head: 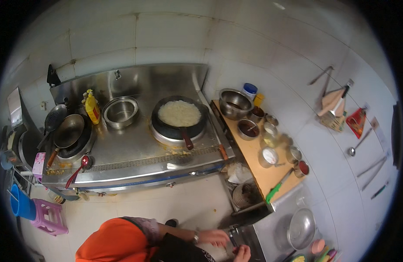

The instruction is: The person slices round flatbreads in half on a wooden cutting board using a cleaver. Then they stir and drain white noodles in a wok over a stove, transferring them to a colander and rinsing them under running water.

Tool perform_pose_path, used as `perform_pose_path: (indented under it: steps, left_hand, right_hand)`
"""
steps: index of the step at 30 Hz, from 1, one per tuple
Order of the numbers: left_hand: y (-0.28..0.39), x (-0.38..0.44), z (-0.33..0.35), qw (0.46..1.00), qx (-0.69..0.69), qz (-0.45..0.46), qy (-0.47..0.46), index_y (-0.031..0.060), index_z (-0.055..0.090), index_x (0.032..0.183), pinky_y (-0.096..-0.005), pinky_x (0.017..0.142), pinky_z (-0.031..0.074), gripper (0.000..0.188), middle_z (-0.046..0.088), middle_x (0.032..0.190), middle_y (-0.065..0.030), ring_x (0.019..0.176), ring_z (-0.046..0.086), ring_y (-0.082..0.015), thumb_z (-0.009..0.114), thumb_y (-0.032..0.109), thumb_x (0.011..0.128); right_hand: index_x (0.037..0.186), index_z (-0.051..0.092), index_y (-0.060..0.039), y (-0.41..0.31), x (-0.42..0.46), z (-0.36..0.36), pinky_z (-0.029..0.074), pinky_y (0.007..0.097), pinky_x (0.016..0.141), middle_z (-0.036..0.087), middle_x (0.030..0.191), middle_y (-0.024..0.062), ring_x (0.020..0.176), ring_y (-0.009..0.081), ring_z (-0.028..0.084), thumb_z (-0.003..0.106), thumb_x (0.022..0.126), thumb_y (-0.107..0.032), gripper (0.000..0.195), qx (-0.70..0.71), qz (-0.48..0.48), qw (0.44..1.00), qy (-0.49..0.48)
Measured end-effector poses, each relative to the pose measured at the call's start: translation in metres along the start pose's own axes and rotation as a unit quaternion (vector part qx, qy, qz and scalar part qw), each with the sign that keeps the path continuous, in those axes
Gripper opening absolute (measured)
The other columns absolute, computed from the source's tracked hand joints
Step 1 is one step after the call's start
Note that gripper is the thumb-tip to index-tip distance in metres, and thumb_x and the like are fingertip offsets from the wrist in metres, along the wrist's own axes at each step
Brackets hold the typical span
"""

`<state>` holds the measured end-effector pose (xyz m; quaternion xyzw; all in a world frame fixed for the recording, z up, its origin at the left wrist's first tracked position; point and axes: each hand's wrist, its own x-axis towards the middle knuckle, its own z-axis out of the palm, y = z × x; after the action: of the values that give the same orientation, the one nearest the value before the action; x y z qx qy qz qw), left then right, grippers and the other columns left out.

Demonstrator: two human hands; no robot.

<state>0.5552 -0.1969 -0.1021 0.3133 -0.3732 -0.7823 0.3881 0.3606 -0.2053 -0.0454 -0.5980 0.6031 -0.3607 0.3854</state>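
Observation:
Beyond an orange garment (113,242), my left hand (214,237) reaches right at the bottom of the view, with a band (196,236) at its wrist. Its fingers hang loosely bent, and I see nothing in them. Beside it, at the lower edge, is my right hand (242,253) with curled fingers; blur and the frame edge hide whether it holds anything. Both hands are near the front of a steel counter (267,229), by a dark, shiny fitting or handle (233,236). Farther off, a dark pan (155,122) with a pale, spread-out food (180,113) sits on the stove.
The steel stove (139,147) also bears a steel pot (120,113), a yellow pump bottle (92,108), a wok (68,131) and a red ladle (78,170). Seasoning bowls (249,130) and a green-handled knife (276,190) lie on the wooden board (253,154). A pink stool (49,216) stands left.

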Motion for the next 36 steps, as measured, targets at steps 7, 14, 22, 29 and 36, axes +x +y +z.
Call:
perform_pose_path:
  steps: [7, 14, 22, 29, 36]
  left_hand:
    - [0.067, -0.113, -0.171, 0.939, 0.021, 0.08, 0.333, 0.0067, 0.056, 0.106, -0.0241, 0.069, 0.045, 0.023, 0.06, 0.087, -0.0022, 0.075, 0.055, -0.0097, 0.053, 0.019, 0.087]
    - [0.104, -0.103, -0.231, 0.906, -0.089, 0.123, 0.395, 0.0068, 0.054, 0.106, -0.0248, 0.068, 0.047, 0.02, 0.059, 0.088, -0.0031, 0.075, 0.056, -0.0107, 0.053, 0.013, 0.087]
    - [0.15, -0.067, -0.309, 0.831, 0.048, 0.205, 0.515, 0.0055, 0.041, 0.121, -0.0317, 0.068, 0.051, 0.04, 0.055, 0.099, -0.0077, 0.083, 0.057, -0.0166, 0.056, 0.022, 0.087]
    - [0.229, 0.003, -0.313, 0.728, -0.159, 0.112, 0.658, -0.0017, 0.042, 0.117, -0.0275, 0.063, 0.048, 0.045, 0.056, 0.091, -0.0056, 0.079, 0.055, -0.015, 0.062, 0.017, 0.082]
    - [0.205, 0.016, -0.334, 0.711, -0.062, 0.062, 0.698, -0.0017, 0.047, 0.109, -0.0269, 0.05, 0.045, 0.036, 0.056, 0.076, -0.0057, 0.058, 0.053, -0.0125, 0.062, 0.011, 0.079]
  right_hand:
    - [0.101, 0.049, 0.0006, -0.047, 0.081, 0.16, 0.046, 0.0239, 0.068, 0.06, 0.088, 0.0098, 0.077, 0.0116, 0.057, 0.051, 0.088, -0.006, 0.015, 0.064, -0.059, 0.94, -0.328]
    - [0.1, 0.049, 0.0006, -0.062, 0.186, 0.228, 0.048, 0.0246, 0.064, 0.061, 0.082, 0.0082, 0.071, 0.0115, 0.057, 0.049, 0.089, -0.005, 0.013, 0.02, -0.07, 0.918, -0.39]
    - [0.098, 0.05, -0.0012, -0.063, 0.366, 0.325, 0.048, 0.025, 0.059, 0.06, 0.081, 0.0076, 0.063, 0.012, 0.055, 0.048, 0.088, -0.004, 0.01, 0.113, -0.012, 0.904, -0.412]
    - [0.103, 0.047, 0.0016, -0.032, 0.508, 0.434, 0.048, 0.0344, 0.071, 0.058, 0.092, 0.0179, 0.08, 0.0271, 0.058, 0.057, 0.081, -0.015, 0.029, -0.267, -0.26, 0.842, -0.39]
    - [0.101, 0.047, 0.0036, -0.037, 0.541, 0.477, 0.048, 0.0422, 0.064, 0.058, 0.088, 0.0205, 0.074, 0.031, 0.059, 0.059, 0.079, -0.019, 0.034, -0.232, -0.097, 0.811, -0.529]
